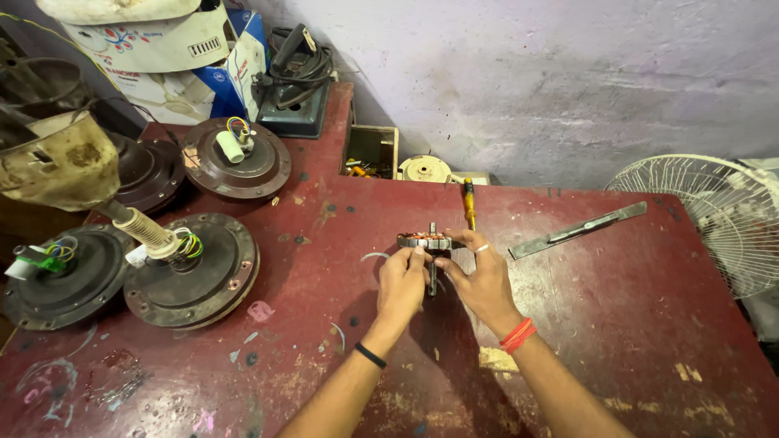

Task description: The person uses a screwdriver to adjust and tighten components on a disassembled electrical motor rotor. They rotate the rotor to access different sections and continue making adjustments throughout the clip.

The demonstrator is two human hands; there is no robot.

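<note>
A round fan stator (423, 241) with copper windings and a thin centre shaft stands on edge over the worn red table (617, 308). My left hand (403, 285) grips its lower left rim with thumb and fingers. My right hand (485, 280) holds its right side, fingers curled around the rim and shaft. A yellow-handled screwdriver (469, 203) lies just beyond the stator, pointing away from me. I wear a black band on the left wrist and a red thread on the right.
Several dark round fan motor housings (195, 272) with wire bundles sit at the left. A flat metal bar (578, 230) lies right of my hands. A white fan guard (722, 215) stands at the right edge. Boxes, a small wooden tray (369, 151) and a wall are behind.
</note>
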